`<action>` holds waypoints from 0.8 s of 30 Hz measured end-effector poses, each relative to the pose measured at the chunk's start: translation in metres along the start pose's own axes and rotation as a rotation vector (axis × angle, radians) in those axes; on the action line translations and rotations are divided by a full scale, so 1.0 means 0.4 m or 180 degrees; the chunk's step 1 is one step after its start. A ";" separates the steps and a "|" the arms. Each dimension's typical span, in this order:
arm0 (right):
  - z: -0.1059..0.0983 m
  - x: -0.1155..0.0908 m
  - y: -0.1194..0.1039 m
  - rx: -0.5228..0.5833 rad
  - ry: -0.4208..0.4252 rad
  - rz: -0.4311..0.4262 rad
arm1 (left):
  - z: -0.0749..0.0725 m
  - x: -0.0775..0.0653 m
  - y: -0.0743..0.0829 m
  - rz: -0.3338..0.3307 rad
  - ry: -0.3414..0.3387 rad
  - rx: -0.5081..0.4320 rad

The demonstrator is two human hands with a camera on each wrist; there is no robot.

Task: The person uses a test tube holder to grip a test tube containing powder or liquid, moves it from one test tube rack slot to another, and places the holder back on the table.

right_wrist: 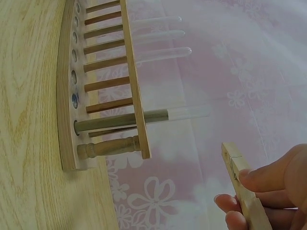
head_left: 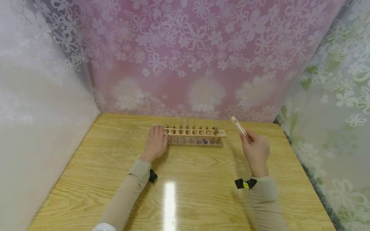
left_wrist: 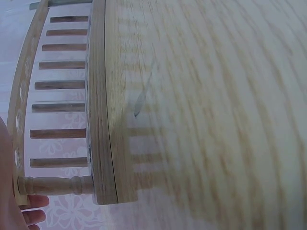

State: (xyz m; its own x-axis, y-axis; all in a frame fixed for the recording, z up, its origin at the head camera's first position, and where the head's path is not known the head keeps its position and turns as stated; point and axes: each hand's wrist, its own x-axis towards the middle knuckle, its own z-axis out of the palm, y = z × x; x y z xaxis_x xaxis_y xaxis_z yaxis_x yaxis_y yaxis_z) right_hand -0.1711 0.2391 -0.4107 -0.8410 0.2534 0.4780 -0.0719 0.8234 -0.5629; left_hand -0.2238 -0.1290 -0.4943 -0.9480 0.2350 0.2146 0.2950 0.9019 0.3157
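Left hand: the left hand (head_left: 156, 141) lies flat on the surface (head_left: 185, 199), fingers straight and together, touching the left end of the test tube rack (head_left: 194, 136); it holds nothing.
Right hand: the right hand (head_left: 255, 150) is raised to the right of the rack, its grip pinched on a wooden test tube clamp (head_left: 238, 127), thumb and fingers (right_wrist: 268, 179) curled round the handle.
Clamp: its free end points up and towards the rack, apart from it; nothing visible is between its tips.
Rack: it stands near the back of the surface, before a flowered curtain (head_left: 202, 48).
Tubes: three clear test tubes (head_left: 188, 121) stand in the middle holes; a fourth tube (right_wrist: 144, 117), with dark contents in its lower part, sits near the right end.
Progress, as a judgement: the clamp is in hand but has not yet met any tube, so picking one out looks still to do; all four tubes remain seated.
Head view only: both hands at once and their places against the rack.
Right wrist view only: the dark filling of the end tube and the clamp's slot up close.
Left wrist view only: the rack's underside and pegs; only fingertips (left_wrist: 33, 208) show.
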 end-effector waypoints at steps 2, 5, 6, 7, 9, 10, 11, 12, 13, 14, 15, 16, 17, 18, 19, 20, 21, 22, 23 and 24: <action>0.000 -0.002 0.004 -0.0011 -0.0014 0.0025 | 0.001 0.000 -0.001 -0.0007 -0.0004 -0.0001; 0.000 -0.006 0.010 -0.0022 -0.0038 0.0067 | 0.002 0.000 -0.001 -0.0006 0.0002 0.0006; 0.000 -0.007 0.013 -0.0019 -0.0040 0.0085 | 0.003 0.000 -0.002 -0.0002 0.0010 0.0006; 0.001 -0.008 0.016 -0.0017 -0.0040 0.0109 | 0.003 0.000 -0.002 0.0003 0.0018 0.0007; 0.001 -0.013 0.023 -0.0008 -0.0031 0.0158 | 0.003 -0.001 -0.002 0.0017 0.0033 0.0014; 0.002 -0.015 0.027 -0.0012 -0.0025 0.0186 | 0.003 -0.001 -0.002 0.0022 0.0033 0.0016; 0.003 -0.018 0.031 -0.0014 -0.0014 0.0202 | 0.003 -0.001 -0.002 0.0027 0.0035 0.0020; 0.004 -0.020 0.034 -0.0013 -0.0010 0.0226 | 0.003 -0.002 -0.002 0.0031 0.0034 0.0022; 0.004 -0.022 0.038 -0.0020 -0.0009 0.0249 | 0.003 -0.002 -0.002 0.0033 0.0033 0.0023; 0.005 -0.024 0.041 -0.0024 -0.0009 0.0267 | 0.003 -0.002 -0.002 0.0040 0.0044 0.0021; 0.005 -0.026 0.044 -0.0033 -0.0014 0.0290 | 0.003 -0.002 -0.002 0.0050 0.0058 0.0014; 0.005 -0.028 0.047 -0.0039 -0.0015 0.0313 | 0.003 -0.002 -0.002 0.0050 0.0054 0.0014; 0.006 -0.029 0.050 -0.0034 -0.0022 0.0336 | 0.003 -0.001 -0.002 0.0052 0.0057 0.0022; 0.005 -0.031 0.052 -0.0036 -0.0036 0.0370 | 0.003 -0.001 -0.002 0.0052 0.0055 0.0024; 0.005 -0.033 0.055 -0.0039 -0.0046 0.0399 | 0.004 0.000 -0.002 0.0052 0.0056 0.0023; 0.004 -0.035 0.057 -0.0036 -0.0052 0.0421 | 0.005 0.001 -0.003 0.0053 0.0056 0.0028; 0.004 -0.038 0.060 -0.0029 -0.0058 0.0445 | 0.005 0.001 -0.003 0.0048 0.0045 0.0033; 0.003 -0.040 0.062 -0.0030 -0.0067 0.0479 | 0.006 0.002 -0.004 0.0046 0.0039 0.0038; 0.003 -0.043 0.064 -0.0025 -0.0067 0.0510 | 0.007 0.002 -0.004 0.0051 0.0043 0.0041; 0.003 -0.046 0.067 -0.0021 -0.0062 0.0535 | 0.007 0.003 -0.004 0.0057 0.0048 0.0038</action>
State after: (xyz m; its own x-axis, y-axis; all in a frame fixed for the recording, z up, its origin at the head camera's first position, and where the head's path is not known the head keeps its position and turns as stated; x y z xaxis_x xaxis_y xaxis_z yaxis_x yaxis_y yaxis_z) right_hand -0.1582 0.2559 -0.4351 -0.8511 0.3780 0.3643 0.0741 0.7735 -0.6295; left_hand -0.2256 -0.1293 -0.4972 -0.9406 0.2457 0.2341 0.3104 0.9018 0.3007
